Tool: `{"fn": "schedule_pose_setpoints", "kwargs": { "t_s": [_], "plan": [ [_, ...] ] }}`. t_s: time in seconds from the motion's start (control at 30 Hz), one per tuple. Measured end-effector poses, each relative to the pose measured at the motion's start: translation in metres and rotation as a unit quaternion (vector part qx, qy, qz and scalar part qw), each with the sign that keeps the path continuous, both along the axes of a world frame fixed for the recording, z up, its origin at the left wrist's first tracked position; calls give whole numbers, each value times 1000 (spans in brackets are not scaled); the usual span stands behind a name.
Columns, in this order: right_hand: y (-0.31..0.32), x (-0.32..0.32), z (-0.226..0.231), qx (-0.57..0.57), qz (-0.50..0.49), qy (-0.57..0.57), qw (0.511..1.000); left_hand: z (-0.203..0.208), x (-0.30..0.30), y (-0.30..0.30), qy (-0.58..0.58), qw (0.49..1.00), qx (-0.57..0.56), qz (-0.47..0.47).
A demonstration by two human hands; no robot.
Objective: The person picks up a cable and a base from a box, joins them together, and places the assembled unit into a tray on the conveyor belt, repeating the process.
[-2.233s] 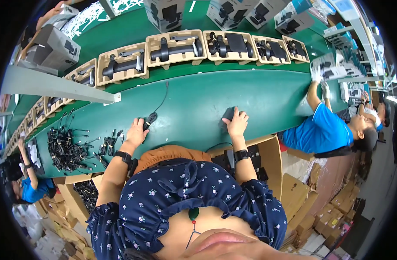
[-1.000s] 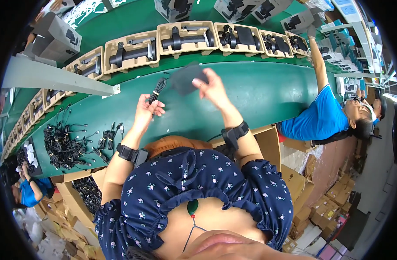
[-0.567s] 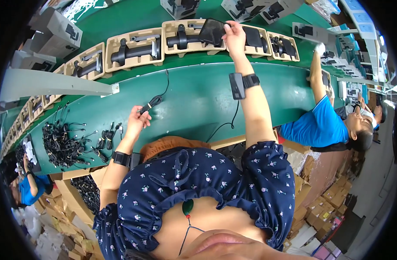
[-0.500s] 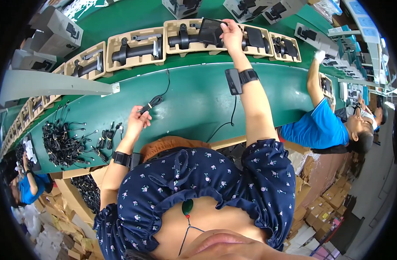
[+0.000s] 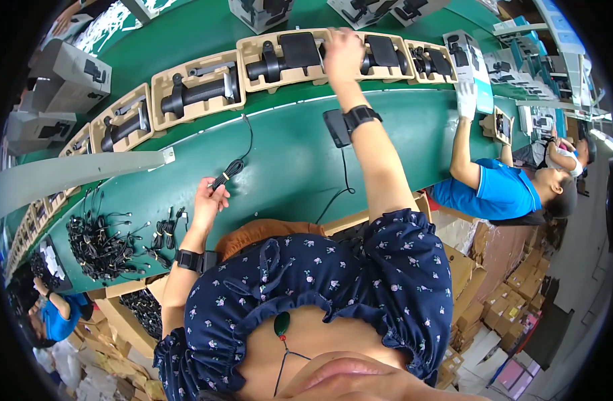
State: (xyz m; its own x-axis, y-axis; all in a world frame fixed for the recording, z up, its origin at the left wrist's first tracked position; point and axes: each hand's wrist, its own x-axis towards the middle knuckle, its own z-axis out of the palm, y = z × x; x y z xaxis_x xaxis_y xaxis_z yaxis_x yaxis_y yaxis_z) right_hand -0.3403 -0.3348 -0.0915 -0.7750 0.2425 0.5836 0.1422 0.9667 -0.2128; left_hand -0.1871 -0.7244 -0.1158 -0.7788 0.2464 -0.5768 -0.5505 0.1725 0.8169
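Note:
My left hand [image 5: 211,200] is closed on a coiled black cable [image 5: 229,172] bound with a light tie, just above the green table. One end of the cable stretches up toward the trays. My right hand [image 5: 344,55] reaches over the right end of a tan moulded tray [image 5: 274,85]; its fingertips are smeared and partly hidden, so what they touch cannot be made out. In that tray lie a black flat pad [image 5: 298,51] and a black cylindrical stand part [image 5: 270,65]. A neighbouring tray [image 5: 413,77] holds a similar pad [image 5: 383,51].
A tangled pile of black cables [image 5: 106,244] and several bundled ones [image 5: 165,232] lie at left. More filled trays [image 5: 198,95] line the green surface. Printed boxes [image 5: 72,77] stand behind. A metal bar [image 5: 86,167] crosses at left. At right, a co-worker's gloved hand [image 5: 465,100] touches a box.
The black pad that my right hand was holding now rests in the tray, let go. That hand has shifted to the tray's right end. My left hand still grips the cable.

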Motion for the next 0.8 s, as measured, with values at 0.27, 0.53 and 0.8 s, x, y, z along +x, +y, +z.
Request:
{"fn": "schedule_pose_setpoints", "kwargs": {
  "t_s": [0.27, 0.53, 0.8],
  "plan": [
    [79, 23, -37, -64, 57, 15, 996, 2, 1, 5, 0, 999, -13, -33],
    [70, 2, -18, 155, -87, -248, 952, 4, 6, 12, -6, 998, -9, -54],
    [90, 6, -34, 91, -83, -260, 958, 19, -7, 11, 29, 998, -20, -52]
  ]
}}
